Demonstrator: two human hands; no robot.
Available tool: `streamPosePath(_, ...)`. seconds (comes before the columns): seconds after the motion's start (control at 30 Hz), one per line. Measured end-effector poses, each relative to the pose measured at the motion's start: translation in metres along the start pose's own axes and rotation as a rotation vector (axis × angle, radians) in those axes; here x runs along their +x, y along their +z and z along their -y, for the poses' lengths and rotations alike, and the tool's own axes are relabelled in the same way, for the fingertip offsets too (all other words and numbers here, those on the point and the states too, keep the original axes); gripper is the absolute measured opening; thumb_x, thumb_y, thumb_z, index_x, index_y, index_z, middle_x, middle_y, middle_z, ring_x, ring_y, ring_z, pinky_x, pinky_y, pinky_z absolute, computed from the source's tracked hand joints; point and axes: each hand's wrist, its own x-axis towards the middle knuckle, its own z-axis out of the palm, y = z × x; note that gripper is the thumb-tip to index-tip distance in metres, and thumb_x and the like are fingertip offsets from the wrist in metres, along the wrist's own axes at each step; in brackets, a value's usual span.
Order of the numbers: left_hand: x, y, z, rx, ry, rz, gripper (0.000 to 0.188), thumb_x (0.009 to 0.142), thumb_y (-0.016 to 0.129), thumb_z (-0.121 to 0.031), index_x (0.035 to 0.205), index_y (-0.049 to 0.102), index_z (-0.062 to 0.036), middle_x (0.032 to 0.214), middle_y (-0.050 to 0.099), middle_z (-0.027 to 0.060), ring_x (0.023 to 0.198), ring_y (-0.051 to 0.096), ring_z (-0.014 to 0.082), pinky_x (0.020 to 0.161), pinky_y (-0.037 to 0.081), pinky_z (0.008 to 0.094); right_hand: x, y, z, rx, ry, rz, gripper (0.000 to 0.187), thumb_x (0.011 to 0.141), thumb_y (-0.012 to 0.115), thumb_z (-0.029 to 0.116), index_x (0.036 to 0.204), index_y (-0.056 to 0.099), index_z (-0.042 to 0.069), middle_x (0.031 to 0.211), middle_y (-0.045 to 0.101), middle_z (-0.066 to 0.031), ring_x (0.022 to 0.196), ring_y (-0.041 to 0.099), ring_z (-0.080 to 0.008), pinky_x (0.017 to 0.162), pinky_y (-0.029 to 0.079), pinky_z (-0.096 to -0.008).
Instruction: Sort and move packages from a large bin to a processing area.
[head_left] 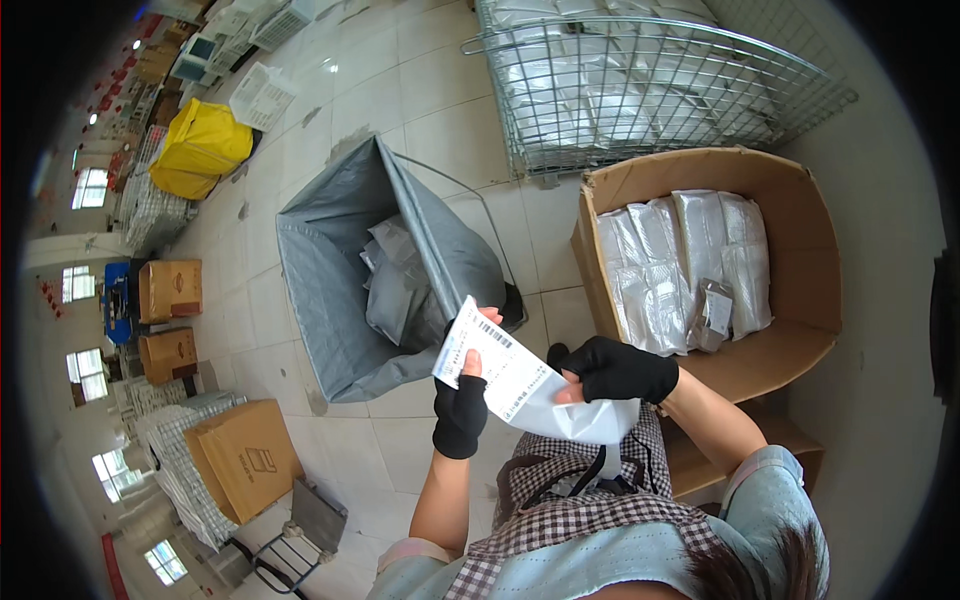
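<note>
The person holds a white plastic mailer (585, 415) in front of the body, above the checked apron (525, 470), between the grey fabric bin (335, 225) and the cardboard box (812, 270). The left hand (461, 402), in a black fingerless glove, pinches the far left end of the mailer, with the thumb on the printed label (510, 378) and the other fingers behind. The right hand (626, 372), gloved in the same way, pinches the upper edge near the middle, thumb against fingers; its hidden fingertips cannot be told fully. The label faces up, but the lower part of the mailer sags and has folds. For handling it well, a light, even pull between the two hands would probably make the label flat, and the left thumb would be better near the margin, so that it does not cover the print. Thin plastic may crease or slip, so the grip should be firm but not twisting.
</note>
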Motion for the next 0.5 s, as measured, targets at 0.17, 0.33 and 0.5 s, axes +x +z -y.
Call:
streamPosePath(0.17, 0.014, 0.031, 0.002, 0.595, 0.257, 0.448, 0.065, 0.087, 0.04, -0.047, 0.132, 0.028, -0.0015, 0.124, 0.039, 0.0195, 0.112, 0.044, 0.0318, 0.091, 0.035, 0.0352, -0.012, 0.004, -0.018, 0.867, -0.303, -0.236, 0.03, 0.074, 0.063, 0.003, 0.098, 0.047, 0.007, 0.088, 0.053, -0.0007, 0.084, 0.05, -0.0081, 0.072, 0.042, -0.0217)
streamPosePath(0.33, 0.014, 0.052, 0.029, -0.244, -0.337, 0.421, 0.112, 0.054, 0.061, -0.072, 0.134, 0.025, -0.0024, 0.121, 0.045, 0.0085, 0.113, 0.045, 0.0215, 0.093, 0.036, 0.0328, -0.04, -0.012, -0.014, 0.645, -0.401, -0.477, 0.037, 0.072, 0.064, 0.003, 0.104, 0.047, 0.005, 0.091, 0.057, -0.0038, 0.083, 0.054, -0.0092, 0.072, 0.044, -0.0231)
streamPosePath(0.5, 0.024, 0.083, 0.045, -0.441, -0.542, 0.522, 0.124, 0.038, 0.08, -0.054, 0.135, 0.023, -0.0033, 0.117, 0.047, 0.0049, 0.111, 0.046, 0.019, 0.095, 0.035, 0.0338, -0.078, -0.04, -0.027, 0.551, -0.26, -0.324, 0.035, 0.071, 0.065, 0.002, 0.105, 0.058, 0.003, 0.097, 0.059, -0.0054, 0.086, 0.054, -0.0085, 0.075, 0.044, -0.0226)
